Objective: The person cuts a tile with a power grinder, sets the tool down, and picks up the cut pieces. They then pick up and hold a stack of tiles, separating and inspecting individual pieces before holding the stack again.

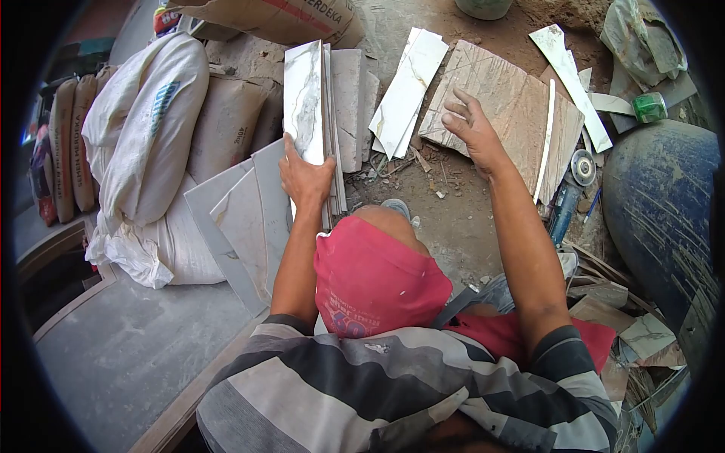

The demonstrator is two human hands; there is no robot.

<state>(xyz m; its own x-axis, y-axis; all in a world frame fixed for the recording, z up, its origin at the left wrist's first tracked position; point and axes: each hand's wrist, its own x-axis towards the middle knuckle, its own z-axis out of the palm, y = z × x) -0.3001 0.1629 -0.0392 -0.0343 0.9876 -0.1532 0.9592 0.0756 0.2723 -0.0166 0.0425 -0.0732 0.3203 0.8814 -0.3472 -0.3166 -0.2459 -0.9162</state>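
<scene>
My left hand (307, 179) is closed across a stack of white marble-look tile strips (304, 94), thumb on the right edge and fingers along the left. The strips stand beside a pinkish slab (349, 106). My right hand (476, 134) is raised with its fingers apart and holds nothing; it appears over a worn, scored stone-like board (483, 87). Between the hands lie more white tile strips (408, 90), overlapping. Right of the board is an angle grinder (561, 211) with its round disc facing up. A thin white strip (545, 140) rests on the board.
Large grey tiles (242, 219) lean left of my left arm, near a white sack (147, 128) and cement bags (230, 113). A scratched blue drum (661, 189) stands at right, below a green can (649, 107). Tile offcuts (646, 336) lie lower right. Rubble litters the ground.
</scene>
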